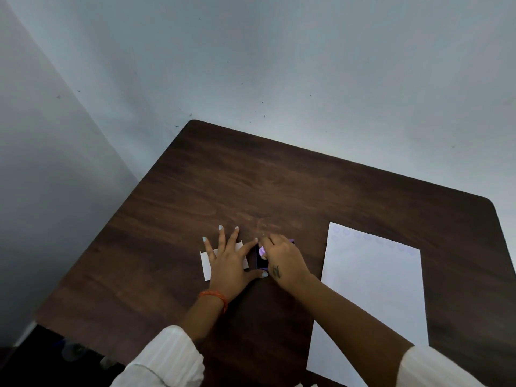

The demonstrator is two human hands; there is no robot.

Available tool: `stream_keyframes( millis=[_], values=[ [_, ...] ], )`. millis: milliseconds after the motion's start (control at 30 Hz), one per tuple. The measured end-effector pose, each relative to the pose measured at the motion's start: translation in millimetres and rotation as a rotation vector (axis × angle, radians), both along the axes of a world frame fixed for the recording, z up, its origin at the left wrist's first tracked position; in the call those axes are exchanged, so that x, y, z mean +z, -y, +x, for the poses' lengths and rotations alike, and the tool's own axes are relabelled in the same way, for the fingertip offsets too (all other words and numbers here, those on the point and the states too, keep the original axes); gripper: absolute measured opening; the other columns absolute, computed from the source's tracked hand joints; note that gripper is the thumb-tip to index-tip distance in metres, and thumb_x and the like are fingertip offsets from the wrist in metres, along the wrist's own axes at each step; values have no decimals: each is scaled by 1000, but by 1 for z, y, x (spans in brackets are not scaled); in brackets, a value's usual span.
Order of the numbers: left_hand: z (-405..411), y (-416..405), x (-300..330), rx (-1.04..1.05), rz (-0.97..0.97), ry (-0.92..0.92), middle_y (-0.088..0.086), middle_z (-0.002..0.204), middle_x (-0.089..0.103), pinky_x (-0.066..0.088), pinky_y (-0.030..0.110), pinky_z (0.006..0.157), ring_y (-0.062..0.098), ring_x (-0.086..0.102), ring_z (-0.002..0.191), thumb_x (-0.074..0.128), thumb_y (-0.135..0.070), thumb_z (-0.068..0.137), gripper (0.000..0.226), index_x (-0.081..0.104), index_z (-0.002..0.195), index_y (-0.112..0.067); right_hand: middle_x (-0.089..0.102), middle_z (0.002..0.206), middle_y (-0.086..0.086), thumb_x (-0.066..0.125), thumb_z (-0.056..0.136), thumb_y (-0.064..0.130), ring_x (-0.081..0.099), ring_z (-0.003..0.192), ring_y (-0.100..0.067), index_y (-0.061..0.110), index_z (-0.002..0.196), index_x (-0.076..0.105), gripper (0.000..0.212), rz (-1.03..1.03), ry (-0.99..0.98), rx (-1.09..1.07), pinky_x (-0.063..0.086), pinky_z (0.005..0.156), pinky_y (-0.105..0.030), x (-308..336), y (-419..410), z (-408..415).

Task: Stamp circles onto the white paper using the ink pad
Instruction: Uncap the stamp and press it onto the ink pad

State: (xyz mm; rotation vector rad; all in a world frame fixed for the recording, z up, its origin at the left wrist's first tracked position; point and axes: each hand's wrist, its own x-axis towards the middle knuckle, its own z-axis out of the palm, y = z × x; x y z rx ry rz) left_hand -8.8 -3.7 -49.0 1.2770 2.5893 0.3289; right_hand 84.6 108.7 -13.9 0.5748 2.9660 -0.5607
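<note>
A white sheet of paper (371, 297) lies on the right of the dark wooden table (251, 185), with a faint row of pale purple circles along its top edge. Left of it sits a dark ink pad (261, 261), mostly hidden by my hands. My right hand (282, 261) is over the pad, fingers closed on a small purple stamp (262, 251) pressed down onto it. My left hand (231, 261) lies flat with fingers spread on a small white box or lid (208, 265), its thumb against the pad's near edge.
The table stands in a corner with pale walls behind and to the left. Its far half holds nothing. The table's left edge drops off to a dark floor (55, 356) with some unclear objects on it.
</note>
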Motion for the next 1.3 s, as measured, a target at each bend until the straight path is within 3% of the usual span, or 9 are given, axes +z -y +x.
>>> stream_keyframes(
  millis=[100, 333, 500, 633, 1033, 1200, 1300],
  values=[
    [0, 1, -1, -9, 6, 7, 5, 156, 13, -24, 59, 103, 30, -16, 142, 55, -69, 68, 74, 32, 133, -43, 56, 124, -19, 70, 74, 12, 52, 114, -30, 4, 119, 49, 50, 5, -19, -14, 44, 96, -38, -1, 1, 0],
    [0, 1, 4, -18, 2, -36, 6, 155, 17, -26, 59, 103, 31, -14, 142, 53, -74, 64, 77, 34, 132, -43, 63, 108, -18, 53, 85, 7, 57, 99, -29, 2, 104, 61, 21, -119, -39, -63, 43, 86, -34, 16, -8, 0],
    [-1, 0, 6, -22, -8, -61, 7, 156, 15, -26, 59, 102, 32, -14, 142, 53, -74, 64, 78, 35, 132, -42, 60, 112, -22, 55, 81, -1, 53, 106, -35, 0, 109, 57, 28, -126, -102, -80, 43, 91, -42, 9, 7, 20],
    [-1, 1, 4, -29, -44, -87, 6, 156, 11, -26, 60, 102, 32, -15, 142, 49, -76, 65, 78, 30, 134, -44, 60, 124, -13, 59, 84, 9, 51, 118, -26, 9, 118, 54, 34, -64, -28, 3, 39, 104, -36, -1, 13, 18],
    [-1, 1, -2, -30, 0, -71, 7, 156, 15, -25, 58, 103, 31, -12, 142, 54, -70, 67, 75, 33, 134, -42, 59, 123, -15, 59, 84, 10, 51, 117, -27, 7, 117, 53, 34, -10, -55, 24, 40, 102, -37, -3, 12, 13],
    [-2, 0, 0, -47, -19, -90, 6, 156, 15, -24, 59, 103, 31, -12, 142, 54, -69, 67, 74, 34, 133, -41, 57, 126, -15, 57, 85, 9, 50, 119, -28, 7, 120, 51, 35, -46, -30, -23, 40, 103, -37, 4, 17, 12],
    [-2, 0, 3, -46, -6, -77, 7, 155, 17, -25, 59, 103, 32, -12, 143, 55, -71, 66, 76, 36, 132, -40, 60, 118, -19, 55, 86, 7, 55, 111, -31, 4, 113, 56, 27, -129, 18, -60, 45, 98, -39, 13, 11, 7]
  ],
)
